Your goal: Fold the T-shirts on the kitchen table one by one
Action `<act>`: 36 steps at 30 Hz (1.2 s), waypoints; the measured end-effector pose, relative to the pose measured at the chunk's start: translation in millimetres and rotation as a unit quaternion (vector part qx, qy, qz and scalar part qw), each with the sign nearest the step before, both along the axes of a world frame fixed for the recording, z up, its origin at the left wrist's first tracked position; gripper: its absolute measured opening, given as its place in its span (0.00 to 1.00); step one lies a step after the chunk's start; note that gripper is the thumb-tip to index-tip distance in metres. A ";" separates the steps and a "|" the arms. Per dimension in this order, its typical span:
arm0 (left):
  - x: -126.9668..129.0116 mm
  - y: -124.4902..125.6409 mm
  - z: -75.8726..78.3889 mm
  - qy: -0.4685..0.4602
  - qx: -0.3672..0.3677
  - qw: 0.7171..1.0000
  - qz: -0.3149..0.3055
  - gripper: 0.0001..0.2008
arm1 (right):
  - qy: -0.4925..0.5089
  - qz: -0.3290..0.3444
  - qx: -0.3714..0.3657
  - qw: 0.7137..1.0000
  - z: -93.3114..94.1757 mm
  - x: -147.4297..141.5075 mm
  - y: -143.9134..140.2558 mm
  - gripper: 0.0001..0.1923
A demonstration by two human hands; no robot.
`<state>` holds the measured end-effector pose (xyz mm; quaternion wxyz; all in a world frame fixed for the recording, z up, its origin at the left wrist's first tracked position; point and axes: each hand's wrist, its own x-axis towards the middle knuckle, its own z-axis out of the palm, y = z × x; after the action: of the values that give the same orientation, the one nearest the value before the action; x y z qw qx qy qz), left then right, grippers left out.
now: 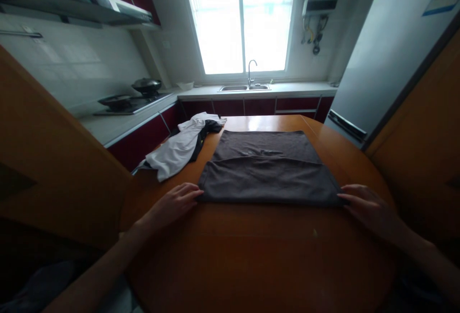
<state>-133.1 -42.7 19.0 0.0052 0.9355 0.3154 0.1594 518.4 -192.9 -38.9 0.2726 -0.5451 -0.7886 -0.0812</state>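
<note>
A dark grey folded garment [266, 181], its kind unclear, lies flat on the wooden table [251, 260]. Its near part is folded over toward the back, and some dark print shows just beyond the fold's edge. My left hand [181, 198] pinches the near left corner of the cloth between thumb and fingers. At the near right corner, my right hand [362, 202] grips the cloth in the same way. Both hands rest low, close to the tabletop.
White and black clothes [183, 145] lie heaped at the table's left edge. Beyond are a stove with a lidded pan [146, 85], a sink [233, 88] under the window, and a fridge [381, 59] on the right. Wooden door panels [46, 140] flank the table.
</note>
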 end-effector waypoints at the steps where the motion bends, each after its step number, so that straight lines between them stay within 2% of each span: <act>1: 1.0 0.8 0.2 0.013 0.010 1.000 0.000 0.16 | -0.010 0.002 0.002 1.000 0.4 0.7 0.0 0.14; 6: 3.0 2.0 -2.9 0.048 0.054 0.997 -0.004 0.17 | -0.057 0.005 0.000 0.998 7.9 -2.7 -0.6 0.15; 11: 8.3 2.1 -3.5 0.051 0.070 0.996 -0.025 0.15 | -0.076 0.012 0.007 0.997 13.3 -9.4 1.0 0.11; 15: 13.4 3.3 -0.3 0.024 0.073 0.997 -0.004 0.14 | -0.045 -0.002 0.033 0.998 15.6 -11.9 2.9 0.09; 19: 14.0 -2.0 6.4 -0.021 0.075 0.997 0.004 0.11 | 0.032 -0.007 0.045 0.998 26.3 -15.4 0.8 0.08; 23: 10.7 -22.2 21.9 -0.077 0.060 0.995 0.007 0.08 | 0.127 0.000 0.025 0.992 43.0 -20.6 -11.6 0.06; 27: 1.1 -53.7 46.1 -0.115 -0.010 0.993 -0.011 0.06 | 0.218 0.056 -0.002 0.974 61.1 -26.0 -35.5 0.06; 32: -18.7 -89.1 75.2 -0.200 -0.056 0.978 -0.029 0.06 | 0.356 0.072 -0.011 0.932 90.1 -39.1 -66.1 0.02; 36: -22.9 -95.5 93.3 -0.295 -0.083 0.952 0.003 0.08 | 0.465 0.038 0.022 0.884 119.9 -49.0 -65.1 0.02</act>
<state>-156.0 -138.2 112.4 0.1748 0.8422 0.3143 0.4017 469.4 -258.0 81.0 0.6227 -0.4837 -0.5897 0.1747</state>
